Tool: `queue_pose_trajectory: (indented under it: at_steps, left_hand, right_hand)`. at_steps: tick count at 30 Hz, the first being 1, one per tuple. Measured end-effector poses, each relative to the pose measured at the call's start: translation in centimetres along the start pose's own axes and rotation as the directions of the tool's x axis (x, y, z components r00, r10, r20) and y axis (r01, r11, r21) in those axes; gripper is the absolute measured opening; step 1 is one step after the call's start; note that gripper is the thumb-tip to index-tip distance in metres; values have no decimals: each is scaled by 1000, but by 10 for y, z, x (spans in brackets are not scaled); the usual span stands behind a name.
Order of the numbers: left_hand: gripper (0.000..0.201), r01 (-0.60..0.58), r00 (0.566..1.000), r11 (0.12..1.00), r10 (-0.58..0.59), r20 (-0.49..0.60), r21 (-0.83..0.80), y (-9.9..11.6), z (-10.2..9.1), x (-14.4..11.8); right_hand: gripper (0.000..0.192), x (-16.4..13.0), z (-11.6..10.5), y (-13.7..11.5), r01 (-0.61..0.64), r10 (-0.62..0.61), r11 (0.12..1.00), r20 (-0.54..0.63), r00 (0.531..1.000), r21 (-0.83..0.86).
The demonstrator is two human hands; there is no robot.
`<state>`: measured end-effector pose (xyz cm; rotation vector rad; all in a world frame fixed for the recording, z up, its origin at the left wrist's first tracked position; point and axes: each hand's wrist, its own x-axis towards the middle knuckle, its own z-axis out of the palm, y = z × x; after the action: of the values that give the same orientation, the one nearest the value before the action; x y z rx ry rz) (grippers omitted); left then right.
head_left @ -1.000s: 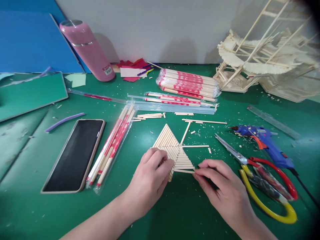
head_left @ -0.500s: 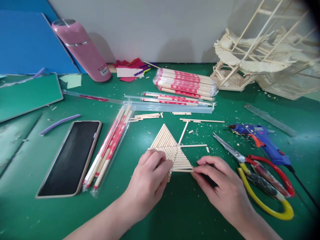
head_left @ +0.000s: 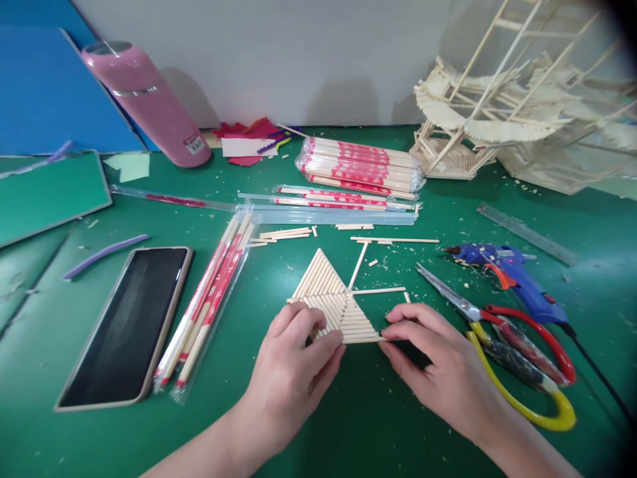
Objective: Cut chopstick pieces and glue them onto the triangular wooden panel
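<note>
Centrally, a panel of wooden sticks (head_left: 343,302) lies on the green tabletop (head_left: 368,425), partly covered by the left hand (head_left: 293,358), with the right hand (head_left: 435,355) at its lower right corner. As seen from where I stand, the left hand is curled over the lower left of the panel, its thumb near the lower edge; whether it clamps the panel or merely presses on it, I cannot tell. The right hand has thumb and fingertips closed on the right end of the outermost stick (head_left: 361,340), which runs along the lower edge.

Handling: the panel is probably very light, stiff along each stick and weaker at the seams, where bending or twisting could part the joints. Single sticks look smooth and round, apt to roll. The sound hold is flat pressure on a filled wedge close to the hub; a loose stick is best pinched at its end.

Appearance: pale, matt wood, laid in close parallel rows that lengthen outward from the hub. An upper wedge rises to a point, another opens to the lower right, and a third, at the lower left, is partly hidden by the fingers. Adjoining rows meet in slanting seams. Two bare spokes (head_left: 381,291) extend from the hub, one upward, one rightward, with green showing between them.
</note>
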<state>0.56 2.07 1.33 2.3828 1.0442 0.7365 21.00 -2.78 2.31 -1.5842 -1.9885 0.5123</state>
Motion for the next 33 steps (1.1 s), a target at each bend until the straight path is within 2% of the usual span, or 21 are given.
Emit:
queue_pose_trajectory:
  at_steps: [14, 33]
  left_hand:
    - [10, 13, 999, 1000, -14, -33, -11, 4, 0, 1]
    - [9, 42, 999, 999, -41, -30, 28, 8, 3, 1]
  right_hand:
    - [10, -1, 2, 0, 8, -8, 1000, 3, 1000, 9]
    - [15, 1, 1, -2, -58, 57, 998, 19, 998, 27]
